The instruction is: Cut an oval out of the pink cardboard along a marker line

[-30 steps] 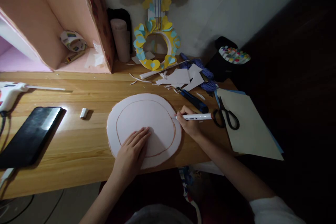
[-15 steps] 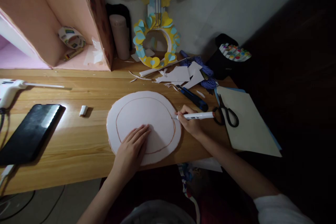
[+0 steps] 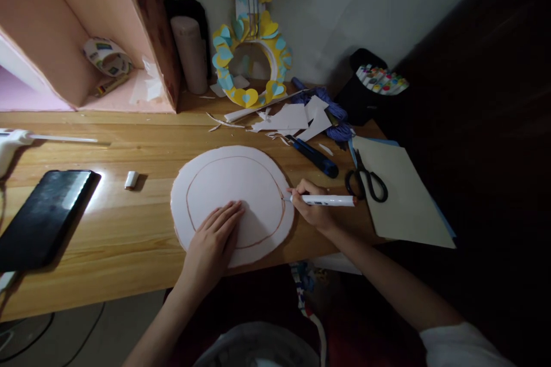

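A white round board (image 3: 232,183) with a rough-cut edge lies on the wooden table. Inside its rim runs a brown drawn ring. My left hand (image 3: 217,232) rests flat on the lower middle of the board, fingers stretched out. At the board's right side my right hand (image 3: 310,205) grips a white marker (image 3: 333,200), its tip at the right part of the ring. The marker's cap (image 3: 131,180) stands apart on the table to the left. Beyond my right hand lie a blue utility knife (image 3: 314,157) and black-handled scissors (image 3: 365,180).
Paper scraps (image 3: 290,118) and blue yarn (image 3: 333,109) lie behind the board. A heart-covered wreath (image 3: 275,89) leans on the wall. To the left are a phone (image 3: 47,218) and a glue gun (image 3: 12,143); at right, a marker case (image 3: 361,97) and paper sheets (image 3: 400,195).
The marker has turned from tilting slightly up to lying nearly level, and its tip has moved slightly down along the ring. My left hand stays on the board. The whole view has shifted slightly.
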